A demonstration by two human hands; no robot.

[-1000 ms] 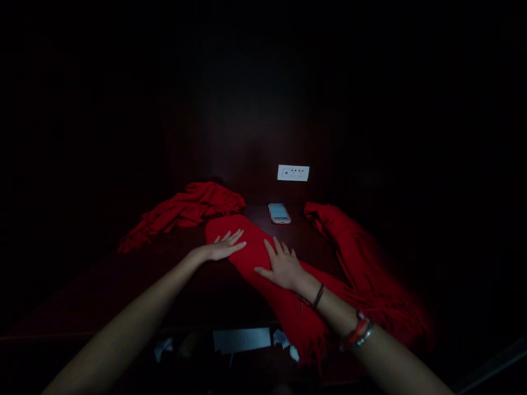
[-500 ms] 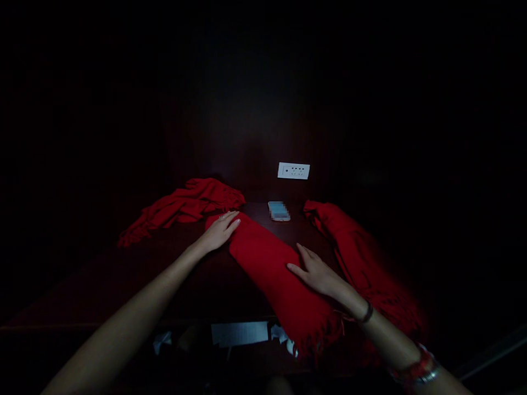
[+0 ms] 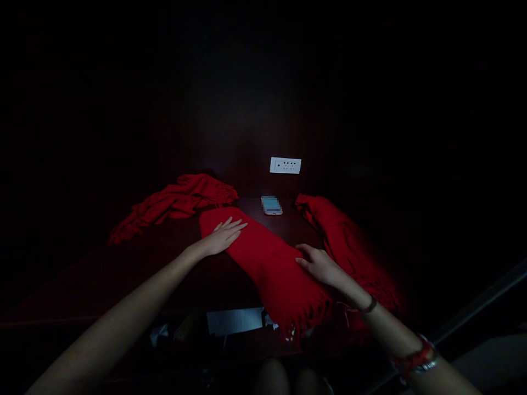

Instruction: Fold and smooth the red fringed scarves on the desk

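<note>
Right under both hands, a folded red scarf (image 3: 267, 252) lies on the desk (image 3: 164, 260). It runs slantwise, from the smooth end, far and to the left, to the fringe, close and to the right. The left hand (image 3: 221, 237) is nearer the smooth end, lying flat on top, fingers a bit spread, with nothing gripped. The right hand (image 3: 323, 265) is nearer the fringe, at the scarf's right edge, its fingers a little bent (it is too dark to tell if they pinch any cloth). A phone (image 3: 272, 206) lies just past the scarf, between two more red scarves.
</note>
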